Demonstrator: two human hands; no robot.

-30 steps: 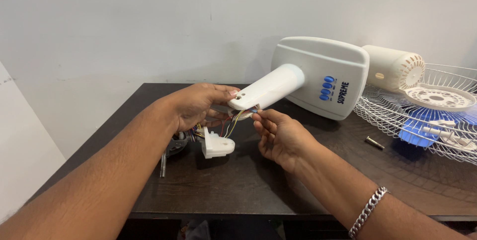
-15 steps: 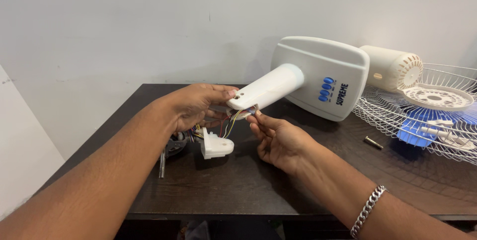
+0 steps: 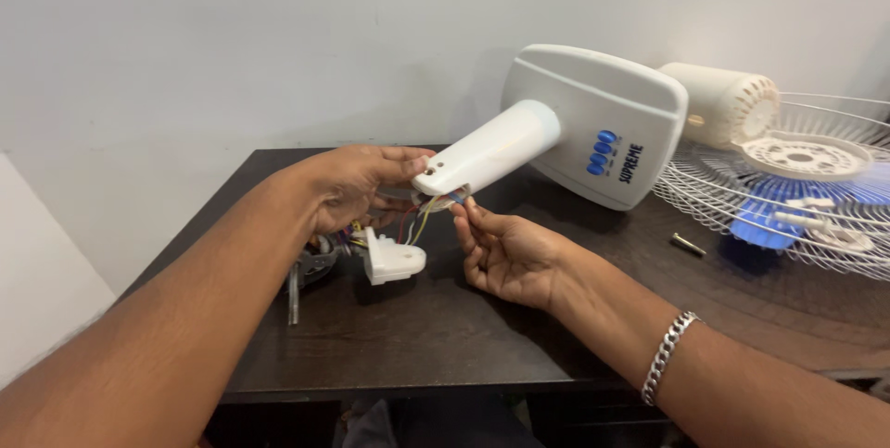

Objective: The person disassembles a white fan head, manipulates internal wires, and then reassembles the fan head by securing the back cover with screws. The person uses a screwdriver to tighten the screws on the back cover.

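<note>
Left hand (image 3: 357,186) grips fan neck (image 3: 487,147); right hand (image 3: 505,251) pinches wires (image 3: 428,210) beneath

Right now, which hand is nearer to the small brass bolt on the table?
Right. The right hand is at the wires under the white fan neck, left of the brass bolt; the left hand is farther left.

A dark brown wooden table (image 3: 436,337) is set against a plain pale wall (image 3: 232,40). At its right side a white wire fan guard (image 3: 714,202) is laid flat, with a blue plastic fan blade (image 3: 769,216) seen beneath it and a cream ribbed motor housing (image 3: 728,105) behind. A small brass-coloured bolt (image 3: 688,245) is seen just beside the guard.
</note>
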